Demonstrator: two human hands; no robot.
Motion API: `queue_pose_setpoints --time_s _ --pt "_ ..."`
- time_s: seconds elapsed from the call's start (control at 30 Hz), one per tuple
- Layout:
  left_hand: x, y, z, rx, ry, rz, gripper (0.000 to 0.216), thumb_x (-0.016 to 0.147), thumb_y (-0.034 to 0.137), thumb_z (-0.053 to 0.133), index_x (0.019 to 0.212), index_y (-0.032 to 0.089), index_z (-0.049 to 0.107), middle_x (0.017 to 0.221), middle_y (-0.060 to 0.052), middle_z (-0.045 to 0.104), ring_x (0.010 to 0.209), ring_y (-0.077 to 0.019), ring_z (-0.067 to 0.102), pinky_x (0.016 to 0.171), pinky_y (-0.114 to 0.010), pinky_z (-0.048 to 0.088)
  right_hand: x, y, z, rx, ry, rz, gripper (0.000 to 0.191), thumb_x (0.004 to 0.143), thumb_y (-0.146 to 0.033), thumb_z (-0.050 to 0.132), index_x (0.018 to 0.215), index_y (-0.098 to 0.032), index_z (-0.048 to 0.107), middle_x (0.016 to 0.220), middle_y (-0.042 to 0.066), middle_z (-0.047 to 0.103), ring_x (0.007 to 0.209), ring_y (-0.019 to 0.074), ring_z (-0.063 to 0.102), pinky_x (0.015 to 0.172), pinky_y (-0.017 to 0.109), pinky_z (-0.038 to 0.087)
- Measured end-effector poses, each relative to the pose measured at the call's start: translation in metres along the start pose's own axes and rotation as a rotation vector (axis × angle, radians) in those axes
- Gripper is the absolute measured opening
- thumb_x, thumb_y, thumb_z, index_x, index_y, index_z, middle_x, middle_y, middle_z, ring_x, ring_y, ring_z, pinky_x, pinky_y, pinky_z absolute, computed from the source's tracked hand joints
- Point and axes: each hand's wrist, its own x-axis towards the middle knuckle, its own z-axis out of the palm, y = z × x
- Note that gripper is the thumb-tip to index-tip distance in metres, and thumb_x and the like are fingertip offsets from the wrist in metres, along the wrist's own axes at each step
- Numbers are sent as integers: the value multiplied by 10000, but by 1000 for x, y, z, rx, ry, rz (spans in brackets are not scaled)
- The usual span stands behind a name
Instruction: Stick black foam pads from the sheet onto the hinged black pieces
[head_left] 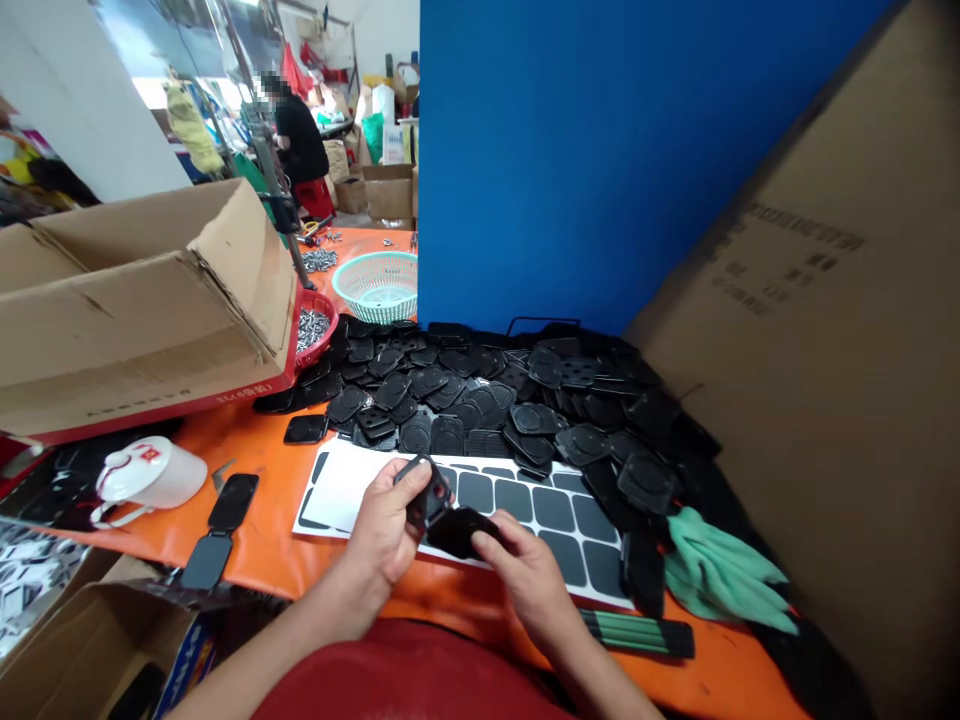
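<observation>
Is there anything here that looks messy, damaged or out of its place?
The cardboard box at left has a torn, sagging front flap. Black plastic pieces lie in a loose heap, and three strays lie apart on the orange table.

Even, diffuse light, bright; no hard shadows around the left hand (386, 530) or right hand (529, 575). Strongest light far up-left of the hands, where the background washes out pale. Faint sheen on the black plastic pieces (480, 400) just beyond the hands. Wide-angle bending at the edges; the cardboard box (142, 300) left of the hands bows. Centre sharp, far background soft.
</observation>
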Motion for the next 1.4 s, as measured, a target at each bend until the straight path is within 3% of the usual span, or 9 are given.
queue_pose_setpoints --time_s 0.2,0.4,0.47,0.7,0.9,1.1,1.23,1.3,1.4 --pt "-3 6 -13 221 -120 -75 434 565 320 852 778 179 502 603 31 635 437 -105 550 431 -226 482 1 -9 -8 247 -14 204 409 717 -557 731 718 -196 539 632 -39 506 508 102 469 486 224 365" --pt "-7 -1 -18 392 23 250 353 667 327 795 791 172 503 642 10 669 549 -121 624 548 -233 535 -2 -21 -4 45 158 105 430 713 -558 732 653 -202 498 494 -65 439 417 82 377 406 213 267" --pt "-6 -3 -22 415 15 278 338 689 320 782 800 173 499 660 9 675 573 -128 635 572 -246 547 -3 -21 -5 11 169 77 422 712 -556 732 656 -199 513 494 -64 439 422 79 367 405 212 262" --pt "-5 -1 -24 145 -166 -24 390 594 276 850 754 158 514 659 21 639 523 -101 597 517 -219 517 3 -18 -21 298 -33 201 433 656 -536 787 676 -196 519 531 -68 438 411 53 314 385 189 231" --pt "-7 -5 -24 58 -163 -108 426 571 272 863 748 174 489 647 26 629 508 -94 591 512 -202 502 7 -14 -22 433 -86 258 395 662 -487 801 696 -190 543 593 -34 511 513 94 446 472 206 353" --pt "-7 -11 -27 313 -81 48 384 613 323 821 745 174 493 605 27 633 493 -119 605 514 -235 514 9 -10 -27 111 -12 186 392 697 -529 759 708 -185 571 558 -55 483 470 74 373 449 204 320" --pt "-5 -17 -28 404 -38 155 320 682 327 768 762 175 498 621 35 630 544 -116 625 556 -224 516 10 -15 -31 -109 28 56 357 750 -516 710 705 -182 591 605 -30 524 570 114 442 514 230 364" --pt "-4 -17 -28 384 -24 150 334 673 328 775 766 176 492 624 42 623 534 -115 621 543 -224 514 10 -18 -31 -125 31 36 353 750 -508 713 697 -180 596 611 -25 526 586 117 444 520 230 364" --pt "-4 -15 -28 292 -39 84 385 621 317 815 754 173 484 625 40 621 508 -111 606 523 -230 516 8 -21 -29 45 5 101 377 721 -516 741 682 -180 575 558 -49 473 498 81 371 447 201 292"
